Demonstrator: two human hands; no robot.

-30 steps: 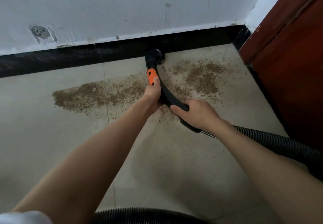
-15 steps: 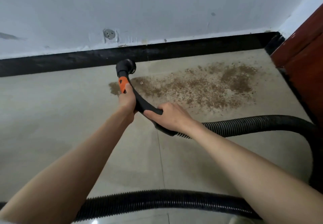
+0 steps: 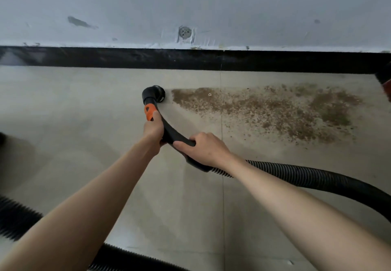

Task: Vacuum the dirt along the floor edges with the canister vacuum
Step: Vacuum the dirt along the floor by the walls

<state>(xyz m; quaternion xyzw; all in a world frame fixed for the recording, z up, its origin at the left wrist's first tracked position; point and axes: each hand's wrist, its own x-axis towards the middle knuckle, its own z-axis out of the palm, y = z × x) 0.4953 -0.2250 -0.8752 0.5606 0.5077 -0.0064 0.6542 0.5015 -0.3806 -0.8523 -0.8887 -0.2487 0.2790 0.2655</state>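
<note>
A curved black wand point(image 3: 169, 131) ends in a round nozzle point(image 3: 155, 94), probably touching the floor point(image 3: 84, 143) beside grainy brown dirt point(image 3: 264, 109). The left hand point(image 3: 153, 130) and right hand point(image 3: 203, 150) both grip the wand, fingers wrapped; a ribbed hose point(image 3: 306, 177) trails right.

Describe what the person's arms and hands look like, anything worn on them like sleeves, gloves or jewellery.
Both forearms are bare up to the bottom edge of the picture; no sleeve shows. The left hand and right hand wear no gloves. No ring, watch or bracelet shows on the sides of the fingers and wrists that face the camera. No marks or tattoos are visible on either arm.
</note>
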